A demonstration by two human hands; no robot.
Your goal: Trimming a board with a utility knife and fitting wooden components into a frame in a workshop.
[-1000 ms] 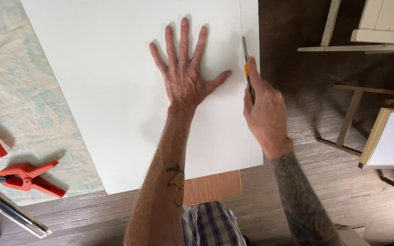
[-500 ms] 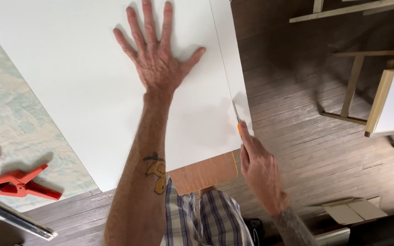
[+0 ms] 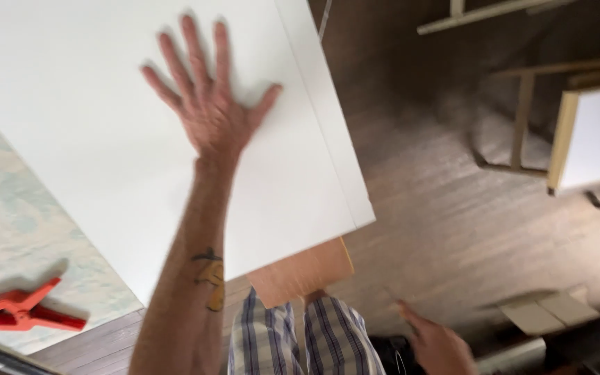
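Your left hand point(image 3: 210, 111) is flat on the white board point(image 3: 105, 139), palm down, fingers spread wide, nothing gripped, just pressing on the sheet. It sits on the right half of the board, thumb pointing toward the right edge. A thin cut line point(image 3: 317, 125) runs along the board just right of your thumb, parallel to the right edge, leaving a narrow strip point(image 3: 335, 132) between the line and that edge. The board's near-right corner overhangs the floor, with a brown cardboard piece point(image 3: 300, 271) sticking out from under the near edge, right above your plaid shorts point(image 3: 300, 340). Your right hand point(image 3: 435, 344) is off the board entirely, low at the near side over the wooden floor point(image 3: 439, 208), well apart from the cut line; it's motion-blurred, so I cannot tell if it's open or gripping anything. The board lies on a table with a pale patterned surface point(image 3: 22, 229); an orange spring clamp point(image 3: 26, 311) lies on it near the near-left corner, well apart from both hands. White panels in wood frames point(image 3: 592, 135) stand on the floor to the far right.
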